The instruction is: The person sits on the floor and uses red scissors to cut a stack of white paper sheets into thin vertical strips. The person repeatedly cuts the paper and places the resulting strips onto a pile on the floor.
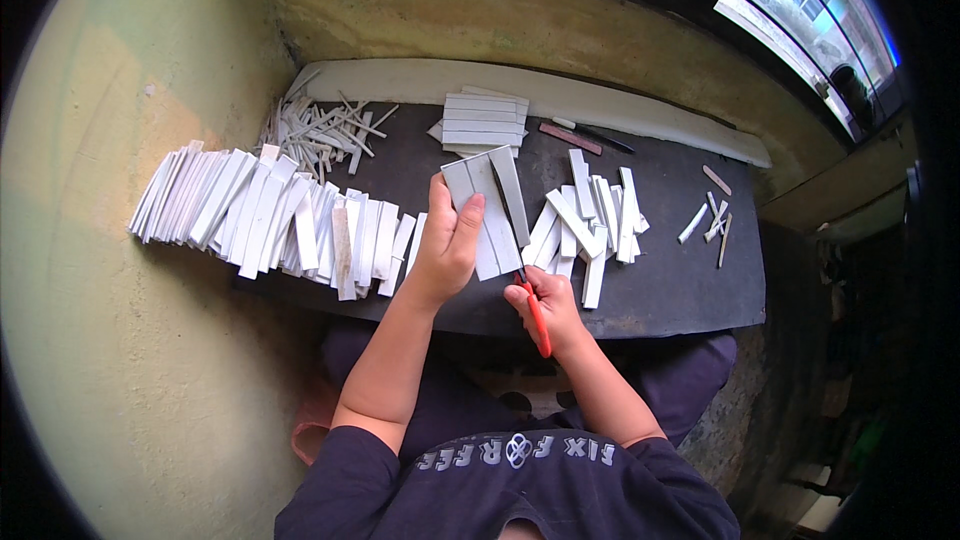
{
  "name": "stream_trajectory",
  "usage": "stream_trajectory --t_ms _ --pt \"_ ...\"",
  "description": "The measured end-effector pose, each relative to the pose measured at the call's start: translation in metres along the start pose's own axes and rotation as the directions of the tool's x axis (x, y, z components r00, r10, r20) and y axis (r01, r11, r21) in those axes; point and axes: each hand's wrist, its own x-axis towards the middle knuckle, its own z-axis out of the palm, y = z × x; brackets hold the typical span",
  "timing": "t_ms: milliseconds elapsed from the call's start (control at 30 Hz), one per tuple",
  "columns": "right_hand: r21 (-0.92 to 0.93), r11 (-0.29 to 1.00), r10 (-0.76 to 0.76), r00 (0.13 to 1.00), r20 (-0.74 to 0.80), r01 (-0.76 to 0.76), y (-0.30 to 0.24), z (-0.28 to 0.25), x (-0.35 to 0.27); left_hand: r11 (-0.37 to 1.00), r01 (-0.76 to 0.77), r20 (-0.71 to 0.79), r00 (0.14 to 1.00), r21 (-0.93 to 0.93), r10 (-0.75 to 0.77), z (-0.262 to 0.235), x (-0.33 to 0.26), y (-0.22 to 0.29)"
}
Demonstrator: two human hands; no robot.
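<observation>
My left hand (pixel 447 245) grips a white flat board piece (pixel 485 240) by its left side, thumb on top. Dark lines run lengthwise down the board. At its right edge a strip (pixel 509 192) splays away, with a dark gap between the two; whether they are fully parted I cannot tell. Wrapped around red-handled scissors (pixel 539 323), my right hand (pixel 556 302) is at the board's lower right corner. The blades are mostly hidden there. Just right of the board, several loose white strips (pixel 595 270) lie in a pile on the black tabletop (pixel 670 280).
A long row of white strips (pixel 230 202) stretches along the left, with thin offcuts (pixel 330 130) heaped behind it. Lined white boards (pixel 484 120) are stacked at the back, near a reddish bar (pixel 570 138) and a black pen-like tool (pixel 605 139). Small scraps (pixel 716 218) lie at right.
</observation>
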Motion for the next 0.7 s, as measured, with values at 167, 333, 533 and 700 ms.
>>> stream_trajectory --t_ms 167,333,533,700 --pt "-0.049 0.999 -0.010 1.000 -0.009 0.010 -0.001 0.001 0.001 1.000 -0.012 -0.014 1.000 -0.010 0.012 0.000 0.001 0.000" --pt "-0.093 0.995 -0.036 0.999 -0.025 0.034 0.000 0.000 0.000 0.987 0.031 -0.112 0.992 -0.156 -0.049 0.006 0.001 0.006" --pt "-0.171 0.984 -0.039 0.999 0.026 0.043 -0.004 -0.003 -0.004 0.992 -0.086 -0.181 0.978 0.091 0.101 0.001 -0.001 -0.007" --pt "-0.063 0.994 0.093 0.993 0.079 -0.088 -0.006 -0.011 -0.007 0.985 -0.018 -0.074 0.997 0.170 0.031 0.009 -0.004 -0.004"
